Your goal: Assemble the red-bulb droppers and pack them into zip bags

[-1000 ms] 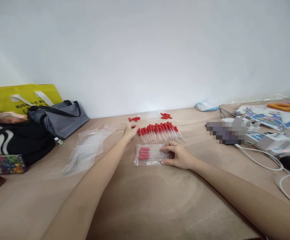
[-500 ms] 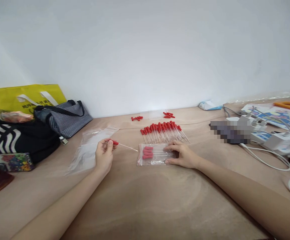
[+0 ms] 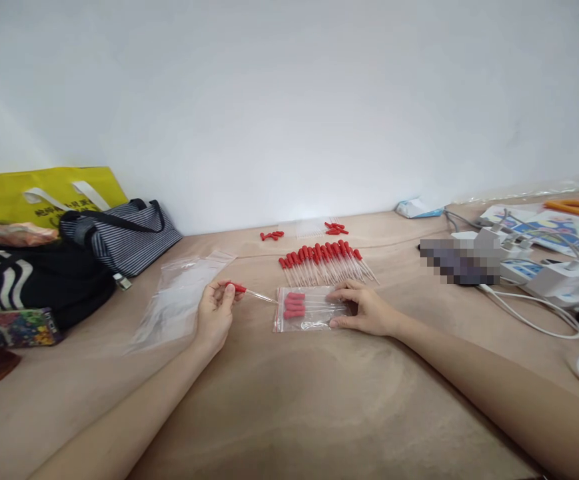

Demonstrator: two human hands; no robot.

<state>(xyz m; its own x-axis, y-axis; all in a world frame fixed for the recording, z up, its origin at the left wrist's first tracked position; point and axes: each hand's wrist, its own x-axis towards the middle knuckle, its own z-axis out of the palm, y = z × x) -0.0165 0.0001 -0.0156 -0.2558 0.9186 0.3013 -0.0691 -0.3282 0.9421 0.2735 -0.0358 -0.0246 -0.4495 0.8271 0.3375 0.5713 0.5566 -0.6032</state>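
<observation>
Between thumb and fingers, my left hand (image 3: 216, 313) pinches a glass dropper (image 3: 238, 288) by its red rubber bulb. The thin clear tip points right and reaches the left edge of a clear zip bag (image 3: 314, 325). Inside this bag lie several droppers with red bulbs at the left. My right hand (image 3: 364, 310) holds the bag's right end against the table, its fingers curved over it. Just behind the bag, a row of red-bulbed droppers (image 3: 322, 261) lies side by side, tips toward me. Left of my left hand are flat clear bags (image 3: 174, 297).
Loose red bulbs (image 3: 272, 236) and more red bulbs (image 3: 336, 229) lie near the wall. At the left stand a striped bag (image 3: 129, 233), a black bag (image 3: 39, 283) and a yellow bag (image 3: 59, 193). White chargers (image 3: 562, 280) and cables (image 3: 534, 323) lie at the right.
My left hand has moved right with the dropper, bringing its tip to the zip bag's left edge. My right hand and the bag have hardly moved.
</observation>
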